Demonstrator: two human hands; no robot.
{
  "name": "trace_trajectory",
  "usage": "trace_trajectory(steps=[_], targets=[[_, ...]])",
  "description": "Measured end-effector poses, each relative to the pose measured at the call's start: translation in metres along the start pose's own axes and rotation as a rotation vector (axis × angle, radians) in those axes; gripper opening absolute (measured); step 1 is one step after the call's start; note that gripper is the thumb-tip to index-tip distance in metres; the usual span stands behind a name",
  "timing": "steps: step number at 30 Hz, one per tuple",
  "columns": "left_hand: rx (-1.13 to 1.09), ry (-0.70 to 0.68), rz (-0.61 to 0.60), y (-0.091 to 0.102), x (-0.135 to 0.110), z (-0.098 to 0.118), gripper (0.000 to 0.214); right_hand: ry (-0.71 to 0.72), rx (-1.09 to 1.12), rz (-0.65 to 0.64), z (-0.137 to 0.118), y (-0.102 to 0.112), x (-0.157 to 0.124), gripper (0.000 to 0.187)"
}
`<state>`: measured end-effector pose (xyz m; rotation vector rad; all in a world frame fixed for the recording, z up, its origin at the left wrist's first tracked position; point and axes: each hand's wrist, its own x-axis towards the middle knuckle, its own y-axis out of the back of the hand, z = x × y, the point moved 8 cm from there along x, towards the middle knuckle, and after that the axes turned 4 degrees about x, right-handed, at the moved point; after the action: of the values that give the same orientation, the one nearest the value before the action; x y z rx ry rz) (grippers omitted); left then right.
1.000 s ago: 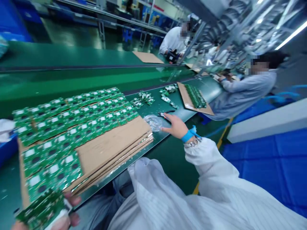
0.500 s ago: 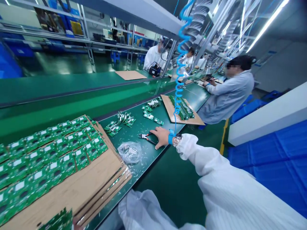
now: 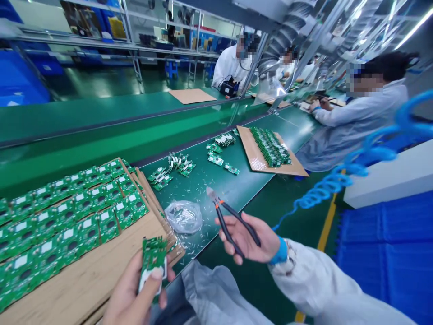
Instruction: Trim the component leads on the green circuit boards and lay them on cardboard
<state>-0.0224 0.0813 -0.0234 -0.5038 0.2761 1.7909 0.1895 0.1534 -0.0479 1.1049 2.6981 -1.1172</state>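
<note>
In my left hand [image 3: 144, 282] is a small stack of green circuit boards [image 3: 154, 257], pinched between thumb and fingers near the front edge of the cardboard. My right hand [image 3: 252, 239] holds a pair of side cutters [image 3: 233, 225] with black handles and orange bands; the handles are spread and the tip points away toward the bench. Below and left of the cutter tip lies a clear plastic bag [image 3: 184, 216] with thin metal clippings in it. Loose clippings are scattered on the green bench around the bag. A blue strap circles my right wrist.
Rows of circuit boards [image 3: 72, 234] lie on stacked cardboard sheets [image 3: 111, 266] at left. Small boards [image 3: 179, 164] are heaped mid-bench. Farther off, a cardboard sheet [image 3: 252, 155] carries packed boards. A blue coiled cord [image 3: 324, 189] stretches right. Co-workers in white coats sit beyond.
My right hand has picked the side cutters up from the bench and drawn them closer. My left hand has risen into view with the boards. The coiled cord has swung right.
</note>
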Motion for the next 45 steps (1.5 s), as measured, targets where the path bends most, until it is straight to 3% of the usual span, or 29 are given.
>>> trace_trajectory(steps=[2,4,9,13,16,18,24,30,38,45], targets=[[0.002,-0.015,-0.086,-0.020,0.005,0.005,0.045,-0.001,0.233,-0.048,0.015,-0.019,-0.004,0.052],[0.002,-0.040,-0.131,-0.035,0.008,0.008,0.040,0.059,0.132,-0.005,0.015,-0.025,-0.004,0.053],[0.010,-0.072,-0.166,-0.057,0.010,0.013,0.030,0.344,-0.584,0.178,-0.025,-0.025,-0.005,0.038],[0.091,-0.067,-0.210,-0.062,0.010,0.011,0.038,0.534,-1.101,0.337,-0.050,-0.027,-0.012,0.046],[0.109,-0.066,-0.217,-0.061,0.009,0.010,0.039,0.675,-1.457,0.340,-0.059,-0.039,-0.015,0.053],[0.127,-0.061,-0.207,-0.060,0.009,0.009,0.039,0.726,-1.575,0.330,-0.062,-0.043,-0.014,0.055],[0.295,-0.098,-0.182,-0.058,0.008,0.014,0.039,0.780,-1.671,0.359,-0.067,-0.046,-0.011,0.058],[0.311,-0.086,-0.176,-0.058,0.010,0.013,0.039,0.749,-1.648,0.335,-0.064,-0.045,-0.006,0.057],[0.424,-0.135,-0.129,-0.056,0.011,0.019,0.034,0.788,-1.692,0.356,-0.067,-0.048,-0.003,0.045],[0.348,-0.036,-0.154,-0.059,0.013,0.002,0.027,0.773,-1.764,0.324,-0.064,-0.048,-0.001,0.038]])
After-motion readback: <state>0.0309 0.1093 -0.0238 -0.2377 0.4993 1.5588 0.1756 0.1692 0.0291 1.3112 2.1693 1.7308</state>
